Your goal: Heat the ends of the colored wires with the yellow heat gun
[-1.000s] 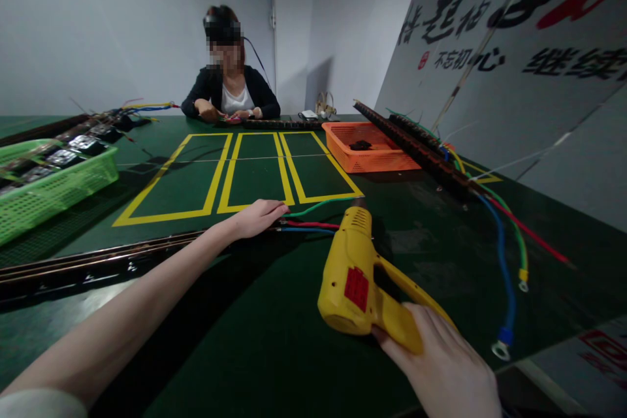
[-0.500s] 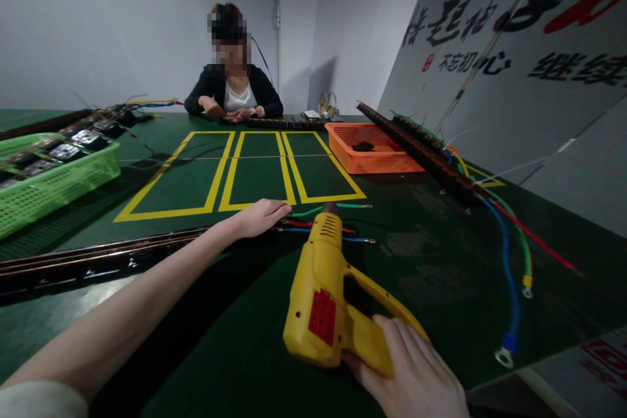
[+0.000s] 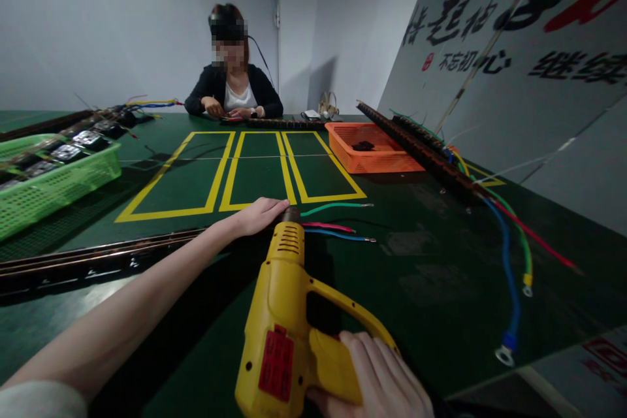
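Note:
My right hand (image 3: 379, 375) is closed around the handle of a yellow heat gun (image 3: 274, 300). The gun's dark nozzle (image 3: 290, 214) points away from me, right beside the fingers of my left hand (image 3: 259, 215). That left hand is closed over the right end of a long black strip (image 3: 112, 258) with copper-coloured rods; its fingertips are partly hidden. Beyond the nozzle, a green wire (image 3: 337, 206), a red wire (image 3: 328, 226) and a blue wire (image 3: 337, 235) with metal ends stick out to the right.
A green basket (image 3: 93, 166) with black parts stands at left, an orange basket (image 3: 377, 166) at the back. Another strip (image 3: 416, 147) leans over the orange basket, its lugged wires (image 3: 509, 287) trailing right. Yellow tape (image 3: 289, 204) marks the table. Across it sits a person (image 3: 235, 91).
The heat gun has moved left and a little nearer to me, bringing its nozzle to my left fingers. More of the red and blue wires now shows. My left hand has barely moved.

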Demonstrator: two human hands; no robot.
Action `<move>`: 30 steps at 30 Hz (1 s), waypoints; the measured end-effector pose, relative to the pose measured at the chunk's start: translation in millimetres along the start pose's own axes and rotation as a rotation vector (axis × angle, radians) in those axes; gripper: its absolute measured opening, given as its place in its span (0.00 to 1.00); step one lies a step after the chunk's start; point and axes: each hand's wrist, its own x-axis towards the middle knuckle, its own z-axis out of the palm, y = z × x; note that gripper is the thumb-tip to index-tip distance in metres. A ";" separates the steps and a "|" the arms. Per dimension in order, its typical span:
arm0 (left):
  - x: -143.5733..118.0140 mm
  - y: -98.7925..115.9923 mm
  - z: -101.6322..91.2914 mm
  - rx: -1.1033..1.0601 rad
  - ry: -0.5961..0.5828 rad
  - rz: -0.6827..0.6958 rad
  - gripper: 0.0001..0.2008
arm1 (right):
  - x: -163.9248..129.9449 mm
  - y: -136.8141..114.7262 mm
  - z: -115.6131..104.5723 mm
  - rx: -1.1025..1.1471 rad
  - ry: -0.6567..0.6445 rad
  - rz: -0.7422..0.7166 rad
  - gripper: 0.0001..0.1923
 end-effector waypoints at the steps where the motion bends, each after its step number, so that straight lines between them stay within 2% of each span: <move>1: -0.1 0.0 0.0 0.004 0.000 0.014 0.30 | 0.0 1.2 0.1 0.005 -0.006 -0.006 0.29; 12: -2.9 3.9 -2.0 0.013 -0.012 0.096 0.28 | 4.6 27.6 -5.7 -0.061 -0.068 0.007 0.27; 24: -3.2 4.8 -1.7 0.112 -0.037 0.120 0.26 | -6.6 60.5 1.2 -0.166 -0.122 0.188 0.24; 27: -5.2 8.3 -1.8 0.181 -0.037 0.137 0.26 | -11.2 63.6 3.1 -0.166 -0.134 0.220 0.23; 30: -8.9 15.1 -1.5 0.354 -0.015 0.175 0.25 | -13.5 61.3 4.8 -0.168 -0.133 0.272 0.24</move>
